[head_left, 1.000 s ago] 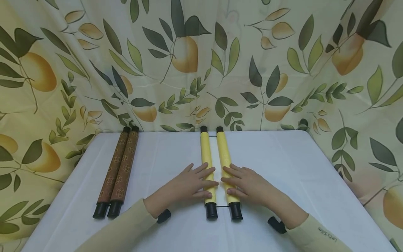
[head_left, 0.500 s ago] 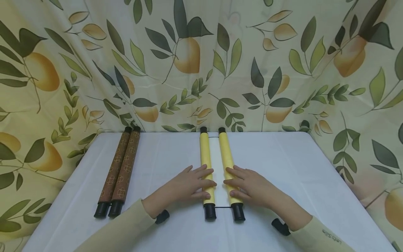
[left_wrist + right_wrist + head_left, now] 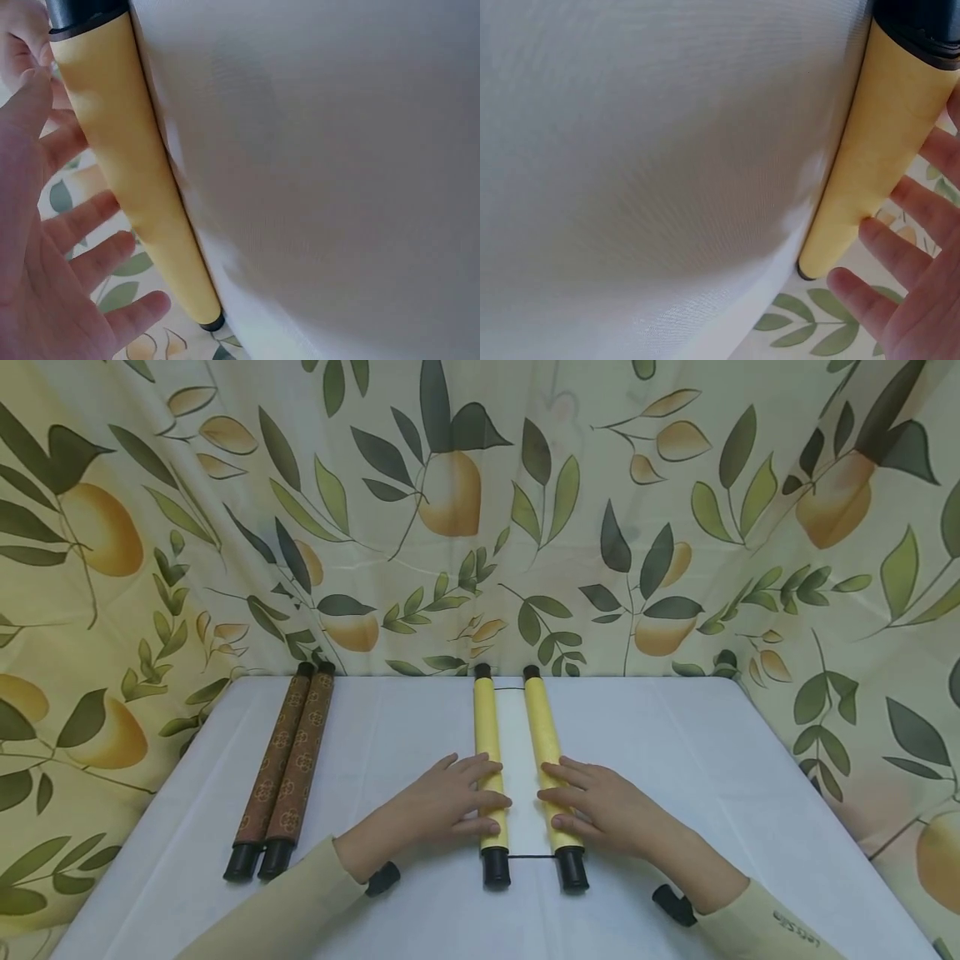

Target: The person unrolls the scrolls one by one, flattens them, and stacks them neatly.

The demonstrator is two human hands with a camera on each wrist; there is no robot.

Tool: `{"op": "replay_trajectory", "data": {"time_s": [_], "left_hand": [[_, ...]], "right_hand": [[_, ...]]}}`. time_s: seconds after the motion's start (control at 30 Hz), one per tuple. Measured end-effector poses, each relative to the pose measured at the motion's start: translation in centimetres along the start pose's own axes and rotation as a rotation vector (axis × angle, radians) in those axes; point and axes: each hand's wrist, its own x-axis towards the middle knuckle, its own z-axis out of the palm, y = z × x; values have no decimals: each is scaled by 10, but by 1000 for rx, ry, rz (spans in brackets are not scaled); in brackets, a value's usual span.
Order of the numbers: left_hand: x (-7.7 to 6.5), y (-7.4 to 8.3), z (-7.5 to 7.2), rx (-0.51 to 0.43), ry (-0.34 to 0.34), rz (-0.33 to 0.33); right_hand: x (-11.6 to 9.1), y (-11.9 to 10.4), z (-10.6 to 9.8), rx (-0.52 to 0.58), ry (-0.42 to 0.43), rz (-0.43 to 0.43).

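A yellow scroll with black end caps lies partly unrolled in the middle of the table in the head view. Its left roll (image 3: 487, 718) and right roll (image 3: 542, 718) stand a little apart, with a narrow white sheet (image 3: 521, 793) and thin dark edge lines between them. My left hand (image 3: 442, 800) rests with spread, fairly straight fingers on the left roll. On the right roll lie the extended fingers of my right hand (image 3: 607, 802). Each wrist view shows fingertips touching the yellow roll, as with the left roll (image 3: 135, 150) and the right roll (image 3: 889, 127).
Two brown patterned rolls (image 3: 288, 768) with black ends lie side by side at the table's left. White cloth (image 3: 652, 718) covers the table. Behind it hangs a curtain (image 3: 480, 568) printed with fruit and leaves. Dark wrist-worn pieces (image 3: 673, 904) sit under the wrists.
Both yellow rolls have moved apart, the left one slightly left and the right one to the right, so more white sheet shows. My hands have moved along with them.
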Motion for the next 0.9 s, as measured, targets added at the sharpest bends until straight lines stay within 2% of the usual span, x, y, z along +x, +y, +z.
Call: {"op": "replay_trajectory", "data": {"time_s": [0.27,0.63,0.9], "left_hand": [[-4,-3,3,12,-1,8],[-11,-2,0,-14,-23,-34],[-18,-4,-2,42,-27,-20]], "right_hand": [[-2,1,2,-31,20,-17],[-6,1,2,-48,29,-9],[-8,0,1,-40,39,13]]}}
